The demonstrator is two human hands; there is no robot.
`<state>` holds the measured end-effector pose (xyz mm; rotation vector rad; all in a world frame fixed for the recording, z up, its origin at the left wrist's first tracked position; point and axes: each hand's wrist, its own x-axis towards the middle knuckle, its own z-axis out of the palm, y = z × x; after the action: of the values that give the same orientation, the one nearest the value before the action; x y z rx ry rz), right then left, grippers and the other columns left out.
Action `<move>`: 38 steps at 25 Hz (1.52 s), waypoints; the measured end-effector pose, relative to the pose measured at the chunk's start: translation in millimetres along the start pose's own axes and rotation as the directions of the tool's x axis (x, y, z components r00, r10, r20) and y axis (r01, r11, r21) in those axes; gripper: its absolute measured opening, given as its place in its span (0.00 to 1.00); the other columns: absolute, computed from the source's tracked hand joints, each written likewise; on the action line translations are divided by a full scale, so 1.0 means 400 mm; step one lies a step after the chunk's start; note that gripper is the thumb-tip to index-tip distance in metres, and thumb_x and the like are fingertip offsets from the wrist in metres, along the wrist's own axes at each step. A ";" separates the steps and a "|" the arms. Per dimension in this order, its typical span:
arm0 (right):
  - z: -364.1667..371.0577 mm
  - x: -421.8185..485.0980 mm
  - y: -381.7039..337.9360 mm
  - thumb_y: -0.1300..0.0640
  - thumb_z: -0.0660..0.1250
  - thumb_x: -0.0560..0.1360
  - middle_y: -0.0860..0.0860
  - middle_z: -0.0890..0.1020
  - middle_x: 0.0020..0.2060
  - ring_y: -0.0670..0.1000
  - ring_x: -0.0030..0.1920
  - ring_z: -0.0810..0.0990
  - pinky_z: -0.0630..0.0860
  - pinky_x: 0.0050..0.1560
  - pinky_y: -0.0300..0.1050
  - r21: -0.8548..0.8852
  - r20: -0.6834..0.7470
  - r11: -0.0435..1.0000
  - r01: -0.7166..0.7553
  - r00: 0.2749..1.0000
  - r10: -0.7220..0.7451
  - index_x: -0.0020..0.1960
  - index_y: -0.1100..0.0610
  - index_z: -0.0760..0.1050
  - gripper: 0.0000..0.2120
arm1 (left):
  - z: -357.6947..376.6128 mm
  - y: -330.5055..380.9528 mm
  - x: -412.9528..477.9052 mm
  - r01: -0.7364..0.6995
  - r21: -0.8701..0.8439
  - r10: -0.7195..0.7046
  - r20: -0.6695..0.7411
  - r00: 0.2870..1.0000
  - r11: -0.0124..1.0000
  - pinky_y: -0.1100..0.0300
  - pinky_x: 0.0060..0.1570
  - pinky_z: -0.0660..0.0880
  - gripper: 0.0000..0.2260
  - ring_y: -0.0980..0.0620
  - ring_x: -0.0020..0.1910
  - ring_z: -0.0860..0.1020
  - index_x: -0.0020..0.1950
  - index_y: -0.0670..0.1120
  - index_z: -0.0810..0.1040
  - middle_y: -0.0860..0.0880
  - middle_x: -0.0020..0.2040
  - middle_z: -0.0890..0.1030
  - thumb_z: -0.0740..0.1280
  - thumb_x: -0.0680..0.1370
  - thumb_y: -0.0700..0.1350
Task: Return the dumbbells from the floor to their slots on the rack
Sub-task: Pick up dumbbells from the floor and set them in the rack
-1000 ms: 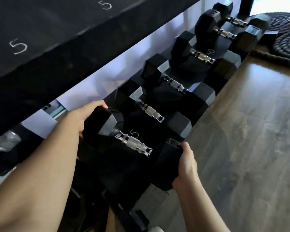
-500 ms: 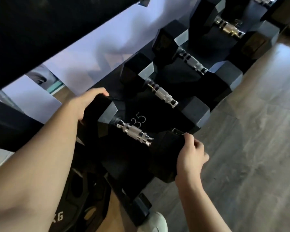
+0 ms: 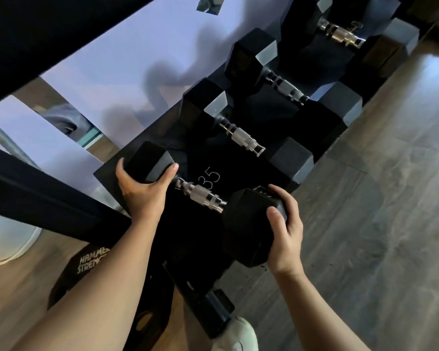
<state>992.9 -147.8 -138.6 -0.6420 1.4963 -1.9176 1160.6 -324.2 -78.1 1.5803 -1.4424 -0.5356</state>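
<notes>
Far left: dark upper rack beam [image 3: 48, 198] crosses diagonally just beside the left forearm, little clearance there. Plate [image 3: 86, 264] with white lettering lies on the wood floor below it.

Left hand [image 3: 140, 191] cupped around the far hex head of the dumbbell [image 3: 200, 198], thumb on its right face, fingers wrapped over the left edge. That head sits at the left rear edge of the bottom shelf [image 3: 238, 168], close to the pale wall behind.

Chrome handle runs diagonally down-right, bare between the hands. White "35" [image 3: 211, 177] marked on the shelf just beyond the handle.

Right hand [image 3: 284, 226] curled over the near hex head, thumb on the front face, fingers over the top right edge. This head overhangs the shelf's front lip; contact with the shelf cannot be told.

Next dumbbell [image 3: 243, 138] seated just beyond, narrow gap between heads. Two more [image 3: 287, 89] [image 3: 340, 36] follow up-right, each in its slot.

Right: grey wood floor [image 3: 378, 224] open, plenty of room on that side. Light shoe [image 3: 238, 335] at bottom edge, near the rack foot [image 3: 213, 312].
</notes>
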 end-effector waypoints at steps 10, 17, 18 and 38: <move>0.061 0.001 0.004 0.49 0.61 0.71 0.59 0.78 0.59 0.51 0.60 0.77 0.72 0.63 0.42 0.074 -0.098 0.996 0.049 0.994 -0.041 0.55 0.49 0.78 0.15 | 0.023 -0.012 0.089 -0.104 -0.017 0.102 -0.087 0.991 0.994 0.74 0.47 0.73 0.42 0.54 0.55 0.77 0.64 0.50 0.72 0.51 0.60 0.79 0.79 0.56 0.65; 0.168 0.025 0.011 0.48 0.60 0.72 0.54 0.77 0.59 0.44 0.61 0.75 0.68 0.59 0.30 0.036 -0.126 0.994 0.104 0.987 -0.099 0.56 0.46 0.77 0.14 | -0.002 0.020 0.196 -0.096 -0.043 0.095 -0.007 0.995 0.994 0.80 0.37 0.69 0.38 0.61 0.45 0.77 0.63 0.55 0.72 0.57 0.51 0.78 0.78 0.56 0.64; 0.161 0.029 0.019 0.48 0.59 0.72 0.55 0.78 0.59 0.44 0.60 0.76 0.68 0.59 0.30 0.032 -0.119 0.994 0.103 0.988 -0.099 0.56 0.46 0.77 0.14 | 0.003 0.017 0.195 -0.095 -0.048 0.095 0.005 0.995 0.994 0.74 0.42 0.73 0.39 0.56 0.48 0.79 0.63 0.54 0.71 0.53 0.54 0.79 0.79 0.57 0.63; 0.158 0.145 -0.037 0.43 0.64 0.77 0.54 0.81 0.61 0.58 0.61 0.79 0.74 0.66 0.56 -0.288 0.134 0.659 -0.695 0.652 0.746 0.68 0.54 0.74 0.24 | -0.017 -0.022 0.193 -0.098 -0.071 0.108 0.152 0.982 0.993 0.75 0.40 0.73 0.41 0.50 0.57 0.77 0.65 0.59 0.65 0.49 0.62 0.76 0.81 0.57 0.60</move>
<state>994.3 -229.4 -108.7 -0.2627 1.4946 -1.0214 1188.4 -395.5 -62.9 1.4316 -1.5993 -0.6487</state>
